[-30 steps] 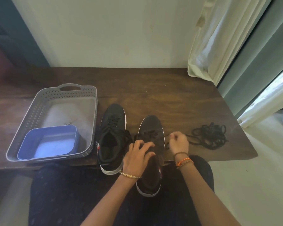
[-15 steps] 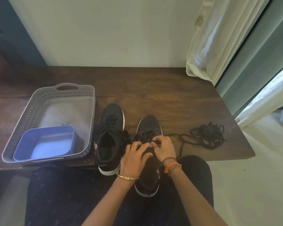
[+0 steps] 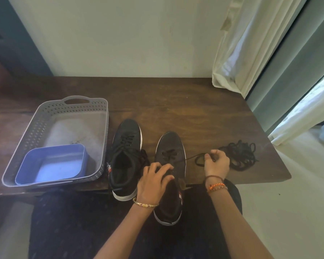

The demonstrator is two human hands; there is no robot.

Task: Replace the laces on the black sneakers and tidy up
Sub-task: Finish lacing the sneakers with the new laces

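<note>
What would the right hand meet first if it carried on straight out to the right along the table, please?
Most likely the loose pile of black laces, lying just beyond the right hand, which pinches a lace from the right sneaker. Depth is hard to judge here.

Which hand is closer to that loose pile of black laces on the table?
Right. The right hand sits just beside the lace pile, pinching a lace; the left hand rests on the sneaker, farther away.

bare forearms, gold bangle [image 3: 146, 203] left, orange and brown thread bracelets [image 3: 215, 186] right, dark trousers [image 3: 79, 227]

Probably home: curtains [image 3: 251, 43], wooden table [image 3: 195, 113]
</note>
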